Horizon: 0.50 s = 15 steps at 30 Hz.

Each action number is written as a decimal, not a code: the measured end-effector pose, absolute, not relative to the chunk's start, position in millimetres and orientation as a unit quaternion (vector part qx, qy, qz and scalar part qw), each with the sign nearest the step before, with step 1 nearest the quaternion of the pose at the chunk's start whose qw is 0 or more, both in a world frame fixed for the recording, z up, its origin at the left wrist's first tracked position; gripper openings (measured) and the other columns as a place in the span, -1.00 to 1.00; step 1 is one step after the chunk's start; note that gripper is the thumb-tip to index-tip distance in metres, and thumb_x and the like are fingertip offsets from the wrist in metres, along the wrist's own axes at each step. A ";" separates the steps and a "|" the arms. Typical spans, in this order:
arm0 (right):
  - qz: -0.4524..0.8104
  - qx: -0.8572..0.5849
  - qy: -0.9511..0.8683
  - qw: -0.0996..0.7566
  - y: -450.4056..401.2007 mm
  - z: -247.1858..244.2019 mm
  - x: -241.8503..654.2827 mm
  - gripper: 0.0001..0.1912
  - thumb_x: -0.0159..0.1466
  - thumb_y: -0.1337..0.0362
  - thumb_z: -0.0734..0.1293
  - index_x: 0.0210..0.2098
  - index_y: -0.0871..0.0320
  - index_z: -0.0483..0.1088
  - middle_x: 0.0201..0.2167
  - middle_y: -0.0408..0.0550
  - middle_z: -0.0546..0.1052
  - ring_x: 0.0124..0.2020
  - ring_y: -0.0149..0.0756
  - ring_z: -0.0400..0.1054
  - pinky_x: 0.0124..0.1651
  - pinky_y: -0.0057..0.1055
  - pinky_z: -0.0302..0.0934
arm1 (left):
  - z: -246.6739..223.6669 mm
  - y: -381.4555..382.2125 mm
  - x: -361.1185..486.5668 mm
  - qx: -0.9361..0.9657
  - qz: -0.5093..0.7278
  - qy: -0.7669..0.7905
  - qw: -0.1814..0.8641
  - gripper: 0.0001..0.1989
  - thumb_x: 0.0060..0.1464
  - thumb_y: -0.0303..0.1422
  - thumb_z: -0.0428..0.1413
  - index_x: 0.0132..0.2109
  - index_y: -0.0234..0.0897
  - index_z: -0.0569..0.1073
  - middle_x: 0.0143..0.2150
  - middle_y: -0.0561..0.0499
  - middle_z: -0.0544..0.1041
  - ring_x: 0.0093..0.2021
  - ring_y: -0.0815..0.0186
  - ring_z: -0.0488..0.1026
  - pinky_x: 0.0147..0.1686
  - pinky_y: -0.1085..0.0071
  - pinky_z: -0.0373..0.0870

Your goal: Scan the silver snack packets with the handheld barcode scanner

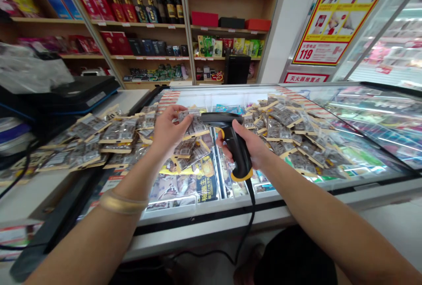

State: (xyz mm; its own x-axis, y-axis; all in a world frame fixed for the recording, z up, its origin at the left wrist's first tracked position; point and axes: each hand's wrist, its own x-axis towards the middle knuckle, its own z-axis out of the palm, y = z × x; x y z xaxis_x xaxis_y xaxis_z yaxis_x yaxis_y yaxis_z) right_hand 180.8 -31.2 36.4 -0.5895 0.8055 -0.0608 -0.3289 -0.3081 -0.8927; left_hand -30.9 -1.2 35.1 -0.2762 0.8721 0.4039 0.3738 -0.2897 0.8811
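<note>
My right hand (252,143) is wrapped round the handle of a black and yellow barcode scanner (238,149), whose head points left. In front of that head, my left hand (169,129) pinches a small clear snack packet (195,123) with a tan edge and a printed label. Many similar packets are heaped in a left pile (120,130) and a right pile (281,120) on the glass top of a chest freezer (198,228). A few more packets (189,151) lie just below my left hand. The contents of the packets are dark and too small to name.
The scanner's black cable (252,214) hangs over the freezer's front edge. Black counter equipment (89,94) with a plastic bag (33,70) on it stands at left. Shelves (138,23) of boxes and bottles line the back, beside a red and yellow sign (343,12).
</note>
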 end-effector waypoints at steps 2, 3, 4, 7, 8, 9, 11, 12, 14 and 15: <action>0.747 -0.251 -0.455 0.413 -32.1 46.6 196.9 -0.48 0.25 -0.21 0.27 -0.38 0.17 0.38 -0.47 -0.12 0.45 -0.66 -0.51 0.22 -0.61 -0.53 0.21 | 42.2 4.2 -7.8 0.582 0.565 0.541 0.222 -0.71 -0.05 -0.22 0.21 -0.17 -0.23 0.45 -0.40 0.10 0.40 -0.50 0.44 0.30 -0.50 0.52 0.25; 0.737 -0.251 -0.454 0.433 -32.6 51.2 207.6 -0.48 0.25 -0.21 0.26 -0.36 0.17 0.38 -0.46 -0.12 0.45 -0.65 -0.51 0.21 -0.61 -0.52 0.20 | 44.9 7.6 5.2 0.595 0.558 0.534 0.225 -0.71 -0.04 -0.22 0.21 -0.16 -0.23 0.46 -0.40 0.11 0.39 -0.50 0.44 0.30 -0.51 0.52 0.24; 0.727 -0.255 -0.451 0.450 -32.8 55.1 219.9 -0.48 0.25 -0.21 0.26 -0.35 0.17 0.39 -0.46 -0.12 0.45 -0.65 -0.52 0.20 -0.61 -0.52 0.20 | 46.7 11.7 19.1 0.606 0.551 0.527 0.226 -0.70 -0.04 -0.23 0.20 -0.14 -0.23 0.47 -0.40 0.11 0.39 -0.51 0.44 0.30 -0.51 0.52 0.24; 0.692 -0.293 -0.433 0.498 -30.1 60.8 262.2 -0.47 0.26 -0.22 0.25 -0.37 0.17 0.39 -0.48 -0.11 0.45 -0.66 -0.50 0.20 -0.62 -0.51 0.18 | 44.4 27.4 62.6 0.635 0.521 0.523 0.228 -0.64 0.01 -0.23 0.18 -0.02 -0.19 0.48 -0.37 0.10 0.42 -0.51 0.42 0.33 -0.46 0.47 0.30; 0.679 -0.310 -0.423 0.514 -28.3 60.6 276.4 -0.47 0.26 -0.22 0.25 -0.37 0.17 0.39 -0.48 -0.10 0.46 -0.65 -0.49 0.21 -0.63 -0.51 0.18 | 41.4 32.8 76.6 0.643 0.505 0.529 0.226 -0.62 0.04 -0.23 0.16 0.02 -0.19 0.48 -0.33 0.08 0.45 -0.48 0.40 0.37 -0.41 0.44 0.35; 0.664 -0.324 -0.414 0.531 -26.4 59.8 289.4 -0.48 0.26 -0.21 0.26 -0.36 0.16 0.40 -0.47 -0.08 0.49 -0.64 -0.48 0.23 -0.63 -0.50 0.19 | 37.7 37.7 89.7 0.654 0.482 0.540 0.221 -0.60 0.07 -0.23 0.13 0.07 -0.19 0.47 -0.26 0.03 0.49 -0.40 0.35 0.43 -0.31 0.39 0.41; 0.644 -0.351 -0.388 0.558 -24.1 57.2 310.0 -0.50 0.25 -0.20 0.28 -0.36 0.16 0.40 -0.44 -0.05 0.53 -0.64 -0.47 0.24 -0.62 -0.50 0.21 | 29.7 43.7 111.4 0.684 0.416 0.563 0.207 -0.54 0.13 -0.26 0.08 0.17 -0.23 0.43 -0.06 -0.11 0.54 -0.11 0.19 0.50 -0.04 0.25 0.42; 0.640 -0.364 -0.372 0.566 -24.6 56.2 316.8 -0.50 0.26 -0.19 0.28 -0.36 0.17 0.40 -0.42 -0.03 0.55 -0.64 -0.48 0.24 -0.63 -0.51 0.21 | 26.0 44.2 119.3 0.699 0.378 0.573 0.200 -0.51 0.15 -0.27 0.06 0.22 -0.29 0.40 0.05 -0.19 0.51 0.05 0.11 0.46 0.08 0.19 0.36; 0.639 -0.378 -0.351 0.571 -29.7 55.7 323.0 -0.51 0.30 -0.15 0.25 -0.36 0.19 0.40 -0.38 0.00 0.58 -0.64 -0.51 0.24 -0.61 -0.54 0.21 | 19.8 40.5 128.9 0.720 0.326 0.581 0.195 -0.44 0.20 -0.28 0.01 0.30 -0.39 0.31 0.22 -0.31 0.40 0.24 0.03 0.33 0.23 0.15 0.22; 0.643 -0.381 -0.342 0.570 -33.9 56.2 323.4 -0.52 0.33 -0.12 0.23 -0.36 0.20 0.41 -0.36 0.01 0.59 -0.63 -0.53 0.24 -0.60 -0.56 0.21 | 17.2 36.8 131.4 0.728 0.305 0.582 0.196 -0.41 0.22 -0.28 -0.02 0.33 -0.45 0.26 0.28 -0.36 0.34 0.31 0.00 0.25 0.28 0.15 0.15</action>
